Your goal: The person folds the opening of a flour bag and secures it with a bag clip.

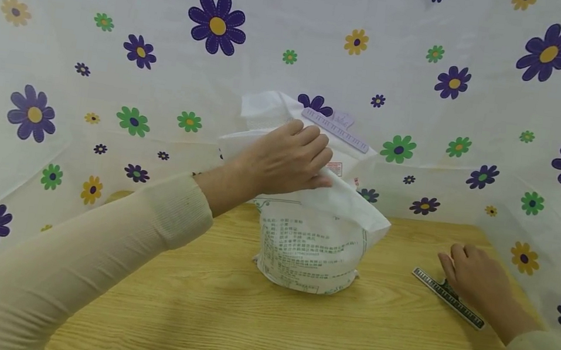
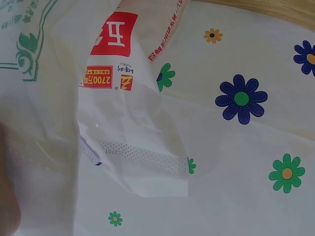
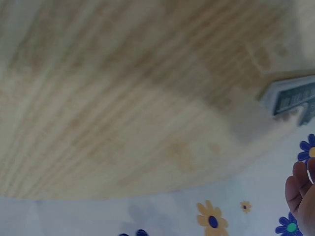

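Observation:
A white flour bag (image 1: 310,247) with green print stands upright on the wooden table. My left hand (image 1: 288,158) grips its loose upper part, which is folded over beneath the fingers; the thumb lies along the fold. Behind the hand, a light purple bag clip (image 1: 336,130) runs along the bag's top edge. The left wrist view shows a red label (image 2: 115,34) on the bag, with only a sliver of the purple clip (image 2: 90,150). To the right, my right hand (image 1: 481,284) hovers over a dark bag clip (image 1: 447,297), its fingers loosely bent. In the right wrist view the fingers appear apart from this clip (image 3: 295,98).
A white cloth (image 1: 283,75) printed with flowers hangs behind and along both sides of the table (image 1: 219,320). The table's far edge lies just behind the bag and the dark clip.

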A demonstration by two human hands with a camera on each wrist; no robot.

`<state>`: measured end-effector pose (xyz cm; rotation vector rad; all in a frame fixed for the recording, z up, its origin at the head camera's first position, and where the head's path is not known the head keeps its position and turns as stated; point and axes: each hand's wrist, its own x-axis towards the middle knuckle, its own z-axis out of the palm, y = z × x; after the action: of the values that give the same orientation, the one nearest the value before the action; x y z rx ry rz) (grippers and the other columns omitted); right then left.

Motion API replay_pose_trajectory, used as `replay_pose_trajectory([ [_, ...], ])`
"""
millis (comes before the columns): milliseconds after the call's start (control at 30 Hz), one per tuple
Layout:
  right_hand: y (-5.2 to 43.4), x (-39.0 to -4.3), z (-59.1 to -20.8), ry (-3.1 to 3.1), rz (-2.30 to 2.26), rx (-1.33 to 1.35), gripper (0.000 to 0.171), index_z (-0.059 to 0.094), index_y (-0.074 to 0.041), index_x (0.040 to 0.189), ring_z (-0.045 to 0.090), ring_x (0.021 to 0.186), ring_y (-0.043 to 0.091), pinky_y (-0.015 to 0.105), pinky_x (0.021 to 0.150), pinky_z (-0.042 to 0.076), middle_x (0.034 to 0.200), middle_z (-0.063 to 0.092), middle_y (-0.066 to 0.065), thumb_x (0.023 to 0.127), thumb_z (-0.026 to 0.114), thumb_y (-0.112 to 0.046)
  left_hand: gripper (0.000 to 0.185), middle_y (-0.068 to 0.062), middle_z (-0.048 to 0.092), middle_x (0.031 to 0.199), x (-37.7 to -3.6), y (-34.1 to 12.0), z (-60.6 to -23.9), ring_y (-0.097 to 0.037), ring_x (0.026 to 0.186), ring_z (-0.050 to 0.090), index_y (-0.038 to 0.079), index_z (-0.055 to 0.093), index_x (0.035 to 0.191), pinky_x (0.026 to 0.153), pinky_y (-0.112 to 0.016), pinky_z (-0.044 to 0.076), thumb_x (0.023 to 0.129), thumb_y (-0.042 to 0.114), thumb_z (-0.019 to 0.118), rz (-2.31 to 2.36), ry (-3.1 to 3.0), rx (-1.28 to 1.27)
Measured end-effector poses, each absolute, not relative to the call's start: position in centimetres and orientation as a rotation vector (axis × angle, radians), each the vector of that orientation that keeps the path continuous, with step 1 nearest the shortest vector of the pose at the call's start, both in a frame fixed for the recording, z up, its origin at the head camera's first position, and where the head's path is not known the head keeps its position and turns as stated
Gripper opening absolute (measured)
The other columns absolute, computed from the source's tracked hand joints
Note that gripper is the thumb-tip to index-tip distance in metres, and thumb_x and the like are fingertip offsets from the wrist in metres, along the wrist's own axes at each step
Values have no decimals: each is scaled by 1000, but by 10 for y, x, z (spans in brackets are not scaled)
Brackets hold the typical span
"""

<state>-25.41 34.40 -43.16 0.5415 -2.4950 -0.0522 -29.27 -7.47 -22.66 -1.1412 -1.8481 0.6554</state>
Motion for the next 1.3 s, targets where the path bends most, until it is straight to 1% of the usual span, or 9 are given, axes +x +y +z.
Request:
replay_pose_trajectory([
  [67, 349, -252, -437, -2537, -74, 529, 31, 46, -3, 77, 34, 48, 16, 27, 40, 28, 62, 42, 6, 98, 60, -21, 53, -3, 57, 79, -293, -74, -227, -20, 74, 52, 10, 58, 88, 69, -32, 43, 104, 56, 36, 657, -1849, -1139],
  [167, 354, -246, -446, -2685, -77, 468, 32, 45, -4, 79, 37, 51, 17, 29, 42, 31, 65, 43, 6, 102, 55, -24, 53, -3, 58, 80, -293, -74, -227, -20, 75, 52, 10, 58, 89, 70, -32, 44, 104, 56, 36, 661, -1855, -1137],
  [367, 357, -238, -462, -2888, 55, 365, 33, 47, -5, 83, 43, 59, 19, 34, 52, 39, 71, 46, 6, 106, 46, -28, 52, -4, 58, 80, -293, -73, -227, -21, 75, 52, 10, 58, 89, 71, -32, 44, 104, 55, 36, 645, -1846, -1149],
  [567, 358, -238, -465, -2949, 202, 318, 37, 48, -5, 86, 40, 62, 16, 31, 54, 37, 74, 46, 4, 109, 37, -32, 51, -3, 55, 77, -294, -74, -228, -20, 72, 50, 10, 56, 86, 69, -32, 42, 104, 54, 38, 633, -1841, -1146],
  [833, 357, -241, -456, -2992, 385, 376, 36, 47, -7, 88, 37, 58, 14, 28, 53, 33, 67, 42, 1, 110, 31, -31, 53, -3, 54, 76, -294, -75, -230, -20, 71, 49, 10, 56, 83, 68, -32, 43, 104, 55, 37, 626, -1852, -1142],
  [933, 357, -245, -454, -2992, 472, 395, 34, 48, -2, 96, 41, 58, 14, 28, 52, 35, 68, 47, 2, 110, 34, -30, 53, -3, 55, 76, -295, -75, -231, -20, 72, 50, 10, 56, 83, 68, -32, 43, 104, 55, 38, 618, -1843, -1145],
  [1100, 355, -252, -445, -2982, 531, 405, 45, 52, 13, 114, 60, 66, 20, 39, 58, 50, 79, 64, 14, 107, 46, -30, 52, -3, 55, 76, -295, -76, -230, -21, 72, 50, 10, 56, 84, 69, -32, 43, 104, 55, 39, 615, -1837, -1152],
  [1200, 350, -255, -436, -2959, 483, 437, 45, 59, 17, 111, 66, 76, 30, 47, 66, 55, 90, 68, 23, 103, 55, -27, 52, -3, 54, 76, -297, -77, -230, -21, 72, 50, 10, 57, 84, 69, -32, 43, 103, 55, 39, 615, -1842, -1152],
  [1300, 345, -258, -428, -2922, 413, 498, 38, 63, 16, 104, 67, 79, 37, 50, 69, 55, 91, 67, 27, 101, 60, -22, 52, -3, 54, 76, -296, -77, -230, -21, 72, 50, 10, 56, 84, 70, -33, 43, 103, 56, 40, 608, -1844, -1154],
])
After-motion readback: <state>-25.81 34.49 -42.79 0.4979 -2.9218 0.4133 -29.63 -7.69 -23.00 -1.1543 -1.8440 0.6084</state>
